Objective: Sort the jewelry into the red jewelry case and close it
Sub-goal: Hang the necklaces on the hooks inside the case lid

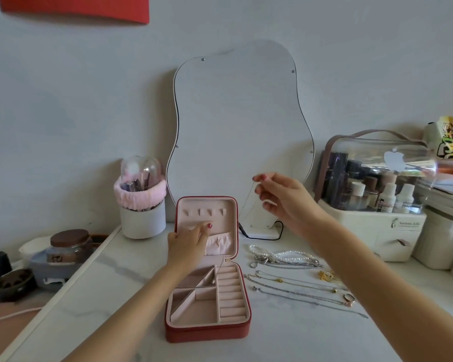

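The left hand point(187, 242) rests with straight fingers on the upright lid of the open case point(207, 296) on the bench point(115, 296). A thin chain point(246, 202) hangs from the right hand's point(280, 197) pinching grip, raised right of the lid; other necklaces point(293, 283) lie beside the case.

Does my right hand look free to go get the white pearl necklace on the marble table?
Probably not yet: the right hand is raised, apparently pinching a thin chain. Otherwise the way looks open; the white pearl necklace lies uncovered right of the red jewelry case.
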